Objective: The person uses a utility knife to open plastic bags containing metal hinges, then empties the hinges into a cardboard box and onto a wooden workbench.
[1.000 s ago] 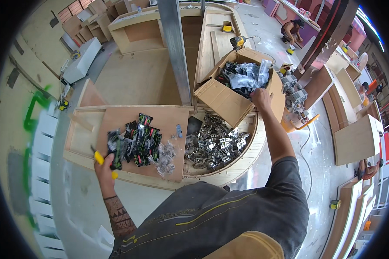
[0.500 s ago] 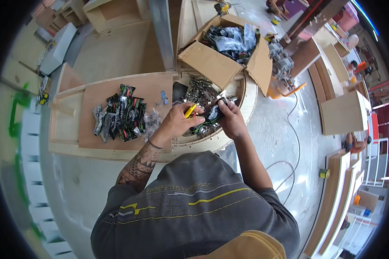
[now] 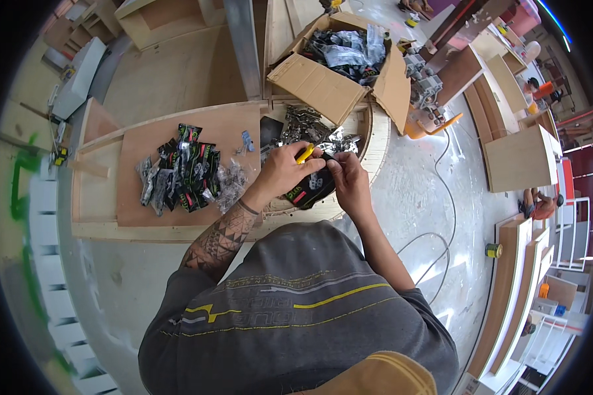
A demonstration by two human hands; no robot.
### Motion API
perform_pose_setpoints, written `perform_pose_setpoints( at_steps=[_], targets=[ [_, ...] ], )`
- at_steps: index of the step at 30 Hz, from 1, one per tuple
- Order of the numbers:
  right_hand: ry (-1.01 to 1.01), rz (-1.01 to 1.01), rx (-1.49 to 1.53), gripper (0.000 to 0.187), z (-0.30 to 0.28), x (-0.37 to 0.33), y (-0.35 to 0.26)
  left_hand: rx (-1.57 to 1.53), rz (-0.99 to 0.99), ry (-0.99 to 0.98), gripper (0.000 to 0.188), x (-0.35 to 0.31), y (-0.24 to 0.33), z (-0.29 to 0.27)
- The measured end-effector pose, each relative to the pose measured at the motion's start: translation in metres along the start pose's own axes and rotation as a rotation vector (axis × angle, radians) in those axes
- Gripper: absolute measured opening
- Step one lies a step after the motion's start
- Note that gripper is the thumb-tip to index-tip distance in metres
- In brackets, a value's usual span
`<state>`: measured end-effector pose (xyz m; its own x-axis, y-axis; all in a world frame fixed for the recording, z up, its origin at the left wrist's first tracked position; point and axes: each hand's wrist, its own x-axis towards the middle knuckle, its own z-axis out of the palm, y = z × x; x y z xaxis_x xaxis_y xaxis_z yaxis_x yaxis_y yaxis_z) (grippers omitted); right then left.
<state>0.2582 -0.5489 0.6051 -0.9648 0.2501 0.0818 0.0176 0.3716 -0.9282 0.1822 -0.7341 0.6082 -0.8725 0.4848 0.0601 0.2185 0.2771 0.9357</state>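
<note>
My left hand (image 3: 284, 170) is closed round a small yellow-handled tool (image 3: 304, 154), probably a cutter; its tip is hidden. With the fingertips it also meets the top edge of a black plastic packet (image 3: 310, 189). My right hand (image 3: 352, 187) pinches that same edge, close beside the left fingers. The packet hangs tilted below both hands, and small greyish shapes show on or in it. Behind it, loose shiny metal fittings (image 3: 306, 124), perhaps hinges, lie heaped in the rounded end of a wooden frame (image 3: 377, 141).
On a brown board (image 3: 132, 148) to the left lie a pile of black packets (image 3: 192, 168) and crumpled clear plastic (image 3: 230, 185). An open cardboard box (image 3: 319, 89) full of packets stands beyond. A metal post (image 3: 244, 49) rises nearby. A cable (image 3: 447, 197) crosses the right-hand floor.
The packet has swung lower and toward me, its printed face now showing. My hands have drawn closer together at its top edge. The yellow tool stays in my left hand.
</note>
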Motion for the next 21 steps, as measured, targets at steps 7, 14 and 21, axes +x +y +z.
perform_pose_setpoints(
  at_steps=[7,14,21],
  targets=[
    [0.270,-0.256,-0.132,0.019,0.001,0.019,0.015,0.207,0.089,-0.099,0.039,-0.024,0.019,-0.024],
    [0.265,-0.323,-0.237,0.010,0.000,0.025,0.007,0.384,0.184,-0.140,0.032,-0.022,0.020,-0.020],
    [0.166,-0.538,-0.297,0.005,-0.008,0.026,0.008,0.505,0.201,-0.108,0.034,-0.019,0.022,-0.012]
  ],
)
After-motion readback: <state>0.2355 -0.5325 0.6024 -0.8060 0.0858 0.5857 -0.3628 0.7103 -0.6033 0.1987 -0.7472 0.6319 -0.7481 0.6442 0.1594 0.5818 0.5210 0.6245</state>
